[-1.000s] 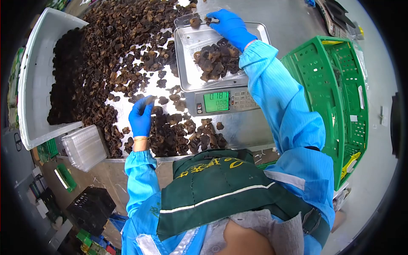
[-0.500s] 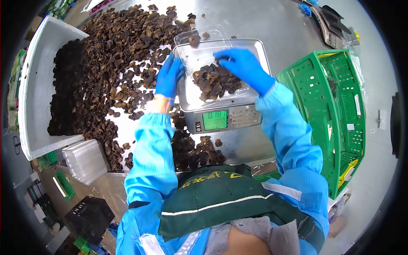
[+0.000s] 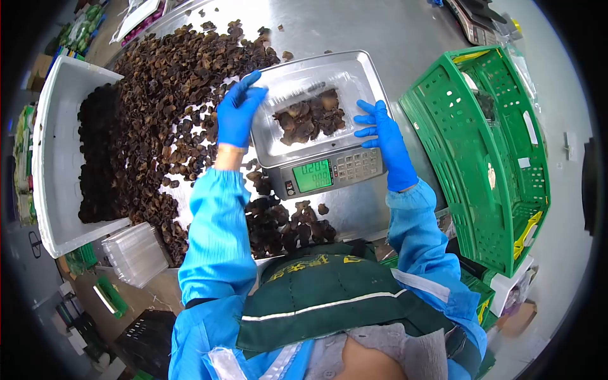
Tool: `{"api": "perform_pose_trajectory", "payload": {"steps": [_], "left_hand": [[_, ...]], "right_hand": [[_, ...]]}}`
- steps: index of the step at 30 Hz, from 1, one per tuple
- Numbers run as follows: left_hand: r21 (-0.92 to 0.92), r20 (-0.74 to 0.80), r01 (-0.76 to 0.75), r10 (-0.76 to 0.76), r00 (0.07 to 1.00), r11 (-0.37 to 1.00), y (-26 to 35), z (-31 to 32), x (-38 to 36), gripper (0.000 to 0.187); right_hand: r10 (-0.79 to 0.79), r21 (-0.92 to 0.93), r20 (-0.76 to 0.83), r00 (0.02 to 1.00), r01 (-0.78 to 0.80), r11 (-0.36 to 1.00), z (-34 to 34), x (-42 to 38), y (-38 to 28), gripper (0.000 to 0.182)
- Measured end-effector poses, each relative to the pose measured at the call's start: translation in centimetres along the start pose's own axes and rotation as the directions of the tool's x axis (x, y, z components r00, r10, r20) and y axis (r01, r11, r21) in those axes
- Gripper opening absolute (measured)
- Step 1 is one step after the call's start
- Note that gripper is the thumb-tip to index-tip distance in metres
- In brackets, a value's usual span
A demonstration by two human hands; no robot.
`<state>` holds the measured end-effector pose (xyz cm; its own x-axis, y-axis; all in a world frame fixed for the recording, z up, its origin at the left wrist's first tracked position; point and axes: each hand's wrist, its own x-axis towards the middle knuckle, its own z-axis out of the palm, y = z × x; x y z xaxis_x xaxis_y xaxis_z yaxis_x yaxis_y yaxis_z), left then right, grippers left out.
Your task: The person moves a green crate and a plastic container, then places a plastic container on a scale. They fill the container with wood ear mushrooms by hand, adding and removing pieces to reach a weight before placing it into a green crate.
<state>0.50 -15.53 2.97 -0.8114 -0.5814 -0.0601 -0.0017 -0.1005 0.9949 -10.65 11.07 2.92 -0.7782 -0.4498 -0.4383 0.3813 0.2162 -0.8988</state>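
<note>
A digital scale (image 3: 354, 166) with a metal tray and a lit green display stands on the metal table. On its tray lies a clear plastic box (image 3: 288, 101) holding dark brown, curled fungus pieces (image 3: 309, 119); its lid appears closed over them. My left hand (image 3: 237, 113), in a blue glove, is at the box's left edge, fingers apart. At the right edge of the box is my gloved right hand (image 3: 385, 136), its fingers spread and nothing seen in them.
A large heap of fungus pieces (image 3: 164, 82) spreads from a tipped white foam box (image 3: 54, 158) on the left. Clear plastic boxes (image 3: 136, 253) are stacked at the near left edge. Green crates (image 3: 456, 120) stand at the right, beyond which another scale (image 3: 472, 22) is partly visible.
The raised clear lid has come down over the fungus pieces. My right hand has moved from above them to the box's right side and spread its fingers. The display reading has changed.
</note>
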Motion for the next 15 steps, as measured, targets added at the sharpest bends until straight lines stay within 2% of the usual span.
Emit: {"api": "perform_pose_trajectory", "payload": {"steps": [1,3,5,6,7,9,12,14,15], "left_hand": [[0.290,-0.012,-0.120,0.129,0.992,0.950,-0.7,-0.1,-1.6,0.053],[0.594,0.018,-0.132,0.151,0.988,0.794,-2.7,-1.0,-4.7,0.063],[0.534,0.095,0.062,-0.132,0.987,0.843,-5.0,-2.3,-6.2,0.069],[0.221,0.140,0.285,-0.320,0.937,0.932,-5.3,-2.1,-7.0,0.064],[0.137,0.149,0.334,-0.353,0.924,0.933,-5.6,-2.0,-7.2,0.057],[0.095,0.079,0.366,-0.374,0.924,0.926,-6.1,-1.2,-7.0,0.053],[0.028,0.006,0.347,-0.348,0.938,0.937,-7.3,0.0,-6.7,0.048],[0.011,-0.059,0.333,-0.332,0.941,0.943,-6.9,0.8,-7.2,0.048],[-0.015,-0.029,0.324,-0.324,0.946,0.946,-6.6,0.6,-7.5,0.050]], "right_hand": [[0.045,0.006,0.019,0.999,-0.045,0.999,-0.1,0.0,-0.1,0.049],[0.088,0.011,0.038,0.995,-0.088,0.996,0.0,0.0,0.0,0.047],[0.021,-0.179,0.057,0.998,-0.010,0.984,0.5,0.2,0.9,0.042],[0.019,-0.182,0.059,0.998,-0.008,0.983,0.6,0.3,1.1,0.042],[0.035,-0.159,0.055,0.998,-0.025,0.987,0.8,0.4,1.3,0.040],[0.052,-0.138,0.055,0.997,-0.044,0.989,1.3,0.8,2.0,0.038],[0.036,-0.102,0.027,0.999,-0.033,0.994,2.0,2.4,3.7,0.037],[-0.046,-0.070,-0.032,0.998,0.043,0.997,1.9,3.3,4.5,0.036],[-0.049,-0.069,-0.031,0.998,0.047,0.997,1.9,2.9,4.4,0.036]]}}
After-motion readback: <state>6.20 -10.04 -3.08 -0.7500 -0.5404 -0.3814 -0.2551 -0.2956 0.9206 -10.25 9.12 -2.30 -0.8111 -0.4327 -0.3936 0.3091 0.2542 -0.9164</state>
